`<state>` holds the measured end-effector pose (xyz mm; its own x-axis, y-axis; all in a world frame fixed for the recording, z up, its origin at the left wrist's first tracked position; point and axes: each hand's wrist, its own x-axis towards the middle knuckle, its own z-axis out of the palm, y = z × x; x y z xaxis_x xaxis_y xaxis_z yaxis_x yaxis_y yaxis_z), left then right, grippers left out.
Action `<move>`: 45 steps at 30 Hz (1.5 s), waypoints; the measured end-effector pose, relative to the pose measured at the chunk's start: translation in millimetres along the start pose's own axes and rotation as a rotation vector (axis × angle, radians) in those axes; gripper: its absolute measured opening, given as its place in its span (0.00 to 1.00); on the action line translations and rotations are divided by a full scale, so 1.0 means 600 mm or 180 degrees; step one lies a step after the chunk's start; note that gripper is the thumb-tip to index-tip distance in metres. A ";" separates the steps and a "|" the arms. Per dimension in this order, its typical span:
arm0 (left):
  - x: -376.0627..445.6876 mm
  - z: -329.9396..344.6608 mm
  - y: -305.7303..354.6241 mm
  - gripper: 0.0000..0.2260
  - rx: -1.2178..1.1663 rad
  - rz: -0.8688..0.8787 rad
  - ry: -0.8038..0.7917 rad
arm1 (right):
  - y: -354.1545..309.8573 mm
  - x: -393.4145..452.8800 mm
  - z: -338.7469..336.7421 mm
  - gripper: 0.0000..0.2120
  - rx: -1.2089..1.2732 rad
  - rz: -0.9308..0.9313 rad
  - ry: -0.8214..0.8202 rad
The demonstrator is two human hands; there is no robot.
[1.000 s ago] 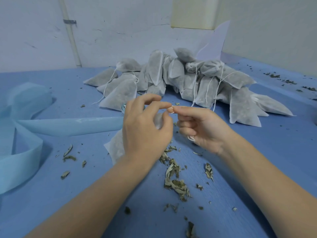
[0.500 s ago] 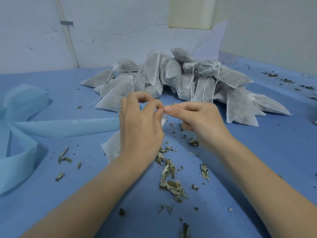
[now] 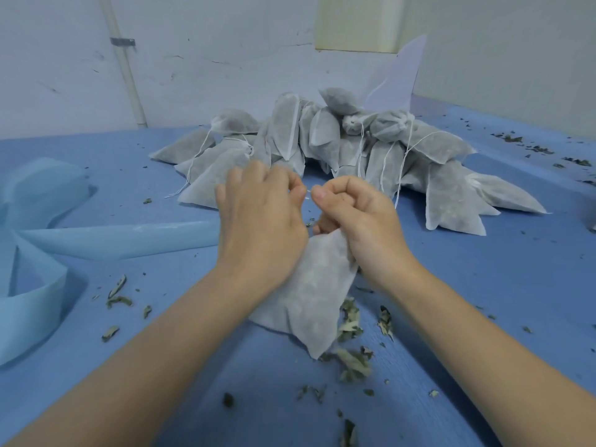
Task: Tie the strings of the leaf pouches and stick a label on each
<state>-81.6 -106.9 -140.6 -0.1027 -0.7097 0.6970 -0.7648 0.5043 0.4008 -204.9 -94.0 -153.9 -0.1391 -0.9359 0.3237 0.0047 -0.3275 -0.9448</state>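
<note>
A white fabric leaf pouch (image 3: 306, 298) hangs between my two hands, its bottom corner touching the blue table (image 3: 483, 301). My left hand (image 3: 261, 221) and my right hand (image 3: 358, 221) are close together above it, fingers curled, each pinching the thin white string at the pouch's mouth. The mouth itself is hidden behind my hands. A pile of several more leaf pouches (image 3: 338, 146) with loose white strings lies behind. No label shows.
Dried leaf scraps (image 3: 351, 356) lie scattered under the pouch and across the table. A light blue fabric strip (image 3: 106, 241) curls over the left side. A white pipe (image 3: 125, 69) runs down the wall behind; a pale sheet (image 3: 400, 79) leans at the back.
The pouch has swung from behind my left hand to hang below both hands, toward me. My right hand's fingers have curled into a fist on the string.
</note>
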 end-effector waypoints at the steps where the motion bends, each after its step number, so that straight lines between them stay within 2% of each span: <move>1: -0.001 -0.002 -0.002 0.05 0.0182 0.0163 0.0060 | -0.001 0.001 -0.001 0.07 -0.0147 -0.0052 0.0036; 6: 0.002 -0.007 -0.018 0.03 0.0624 0.0604 0.0308 | -0.003 0.009 -0.012 0.06 -0.0690 -0.0141 0.0331; 12: 0.006 -0.004 -0.027 0.04 0.0363 0.0182 0.0165 | -0.003 0.011 -0.013 0.04 -0.0753 -0.0280 0.0332; 17: 0.001 0.008 -0.010 0.03 -0.1257 -0.0572 -0.0403 | -0.005 0.011 -0.019 0.02 -0.0232 -0.0039 0.0906; 19: -0.001 0.012 -0.006 0.12 -0.1691 -0.1140 -0.0679 | -0.005 0.016 -0.022 0.02 0.0149 0.0133 0.1342; 21: -0.001 0.011 -0.004 0.19 -0.2528 -0.1928 -0.1193 | -0.005 0.021 -0.025 0.04 0.0531 0.0235 0.1759; 23: -0.007 0.013 0.001 0.14 -0.3529 -0.2429 -0.1793 | -0.002 0.024 -0.029 0.08 0.0691 0.0248 0.2055; 24: -0.010 0.014 0.003 0.09 -0.3868 -0.2525 -0.1899 | -0.001 0.025 -0.031 0.08 0.0692 0.0241 0.2118; 25: -0.011 0.018 0.003 0.08 -0.4087 -0.2617 -0.1859 | 0.000 0.026 -0.032 0.08 0.0669 0.0229 0.2097; 27: -0.012 0.026 0.000 0.14 -0.4397 -0.2790 -0.1627 | 0.003 0.028 -0.033 0.04 0.0599 0.0212 0.1888; 30: -0.011 0.028 -0.007 0.16 -0.4698 -0.2672 -0.1498 | 0.006 0.029 -0.034 0.01 0.0433 0.0189 0.1466; 34: -0.012 0.029 -0.010 0.07 -0.4384 -0.2706 -0.1202 | 0.004 0.026 -0.037 0.02 0.0357 0.0111 0.0889; 39: -0.011 0.023 -0.015 0.11 -0.4385 -0.2594 -0.0996 | -0.005 0.022 -0.047 0.04 -0.0063 -0.0193 0.0044; 45: -0.008 0.020 -0.020 0.10 -0.4395 -0.2555 -0.1163 | -0.006 0.018 -0.053 0.06 -0.0868 -0.0548 -0.0198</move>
<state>-79.6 -115.6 -156.1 -0.2724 -0.9618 -0.0285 0.4008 -0.1404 0.9053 -238.0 -98.8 -148.7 -0.0540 -0.8786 0.4744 -0.2802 -0.4427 -0.8518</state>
